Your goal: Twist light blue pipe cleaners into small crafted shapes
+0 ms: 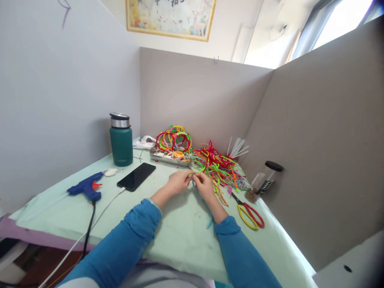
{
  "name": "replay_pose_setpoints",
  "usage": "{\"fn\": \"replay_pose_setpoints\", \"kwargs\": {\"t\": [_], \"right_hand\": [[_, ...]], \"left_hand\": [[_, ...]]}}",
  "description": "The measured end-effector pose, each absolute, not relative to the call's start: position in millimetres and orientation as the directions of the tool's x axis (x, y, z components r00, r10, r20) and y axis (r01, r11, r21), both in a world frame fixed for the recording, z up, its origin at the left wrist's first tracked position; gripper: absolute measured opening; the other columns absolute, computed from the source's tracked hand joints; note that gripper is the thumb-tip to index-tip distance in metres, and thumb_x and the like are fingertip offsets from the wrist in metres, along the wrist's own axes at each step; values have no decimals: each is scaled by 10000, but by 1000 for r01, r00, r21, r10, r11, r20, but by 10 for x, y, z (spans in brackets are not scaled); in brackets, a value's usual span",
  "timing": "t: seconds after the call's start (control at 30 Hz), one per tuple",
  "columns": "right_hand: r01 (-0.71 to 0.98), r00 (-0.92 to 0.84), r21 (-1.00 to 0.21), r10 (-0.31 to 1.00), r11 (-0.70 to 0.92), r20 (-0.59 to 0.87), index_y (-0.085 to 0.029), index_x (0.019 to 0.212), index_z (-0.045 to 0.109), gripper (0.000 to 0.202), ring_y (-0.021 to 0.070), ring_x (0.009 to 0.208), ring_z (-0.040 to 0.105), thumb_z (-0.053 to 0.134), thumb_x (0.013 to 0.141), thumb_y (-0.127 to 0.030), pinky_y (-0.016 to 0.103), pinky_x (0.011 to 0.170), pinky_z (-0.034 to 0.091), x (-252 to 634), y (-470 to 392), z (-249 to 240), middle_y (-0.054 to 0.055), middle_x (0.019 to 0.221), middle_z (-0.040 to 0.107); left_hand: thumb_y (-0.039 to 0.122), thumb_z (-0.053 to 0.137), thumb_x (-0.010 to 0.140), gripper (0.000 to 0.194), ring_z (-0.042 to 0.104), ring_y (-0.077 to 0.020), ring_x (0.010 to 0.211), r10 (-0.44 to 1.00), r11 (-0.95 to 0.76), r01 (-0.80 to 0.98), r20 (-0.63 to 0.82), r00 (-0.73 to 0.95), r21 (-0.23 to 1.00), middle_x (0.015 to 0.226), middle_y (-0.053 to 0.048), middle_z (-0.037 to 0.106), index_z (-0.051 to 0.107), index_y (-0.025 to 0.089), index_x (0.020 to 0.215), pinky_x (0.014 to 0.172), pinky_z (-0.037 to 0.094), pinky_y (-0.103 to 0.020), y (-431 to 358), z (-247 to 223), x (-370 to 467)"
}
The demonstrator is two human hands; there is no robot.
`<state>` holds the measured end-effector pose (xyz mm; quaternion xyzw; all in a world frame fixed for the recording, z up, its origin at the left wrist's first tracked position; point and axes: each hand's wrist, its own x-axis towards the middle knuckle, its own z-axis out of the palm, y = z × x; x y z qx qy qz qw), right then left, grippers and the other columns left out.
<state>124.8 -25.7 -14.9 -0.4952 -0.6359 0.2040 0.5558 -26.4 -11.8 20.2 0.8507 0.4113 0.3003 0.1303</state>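
My left hand and my right hand meet over the middle of the table, fingertips pinched close together. A light blue pipe cleaner runs from between the fingertips, and its loose end hangs down past my right wrist. The exact spot where the fingers grip is small and partly hidden. Just beyond my right hand lies a big tangled heap of coloured pipe cleaners. Behind my left hand, a metal tray holds small pieces, with several rings of twisted pipe cleaner piled above it.
To the left are a green bottle, a black phone on a white cable, and a blue glue gun. Red and yellow scissors lie right of my right hand, near a clear jar. Glue sticks stand behind the heap. Grey partitions enclose the table.
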Motion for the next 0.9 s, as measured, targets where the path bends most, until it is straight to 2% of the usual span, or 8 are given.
{"fn": "replay_pose_setpoints", "kwargs": {"t": [0.43,0.73,0.9], "right_hand": [[428,126,-799,848,422,515,-196,731,562,224,146,538,497,517,791,-407,248,519,374,1240,-253,-161,-17,565,543],[607,88,-650,775,456,626,-187,749,583,204,153,590,515,501,822,-359,262,572,375,1244,-274,-156,9,652,579],[635,89,-622,756,459,648,-185,777,602,199,159,611,531,497,830,-346,267,583,380,1245,-278,-159,27,694,607]], "left_hand": [[258,436,861,390,607,-137,703,790,-612,649,394,471,452,781,-36,701,619,226,1203,695,450,-203,-116,201,-259],[253,431,863,377,619,-143,727,783,-619,659,398,478,427,874,-54,716,630,225,1181,704,450,-213,-113,195,-263],[265,433,865,365,622,-152,729,781,-620,670,403,477,409,865,-60,714,632,219,1168,702,450,-221,-102,179,-258]]}}
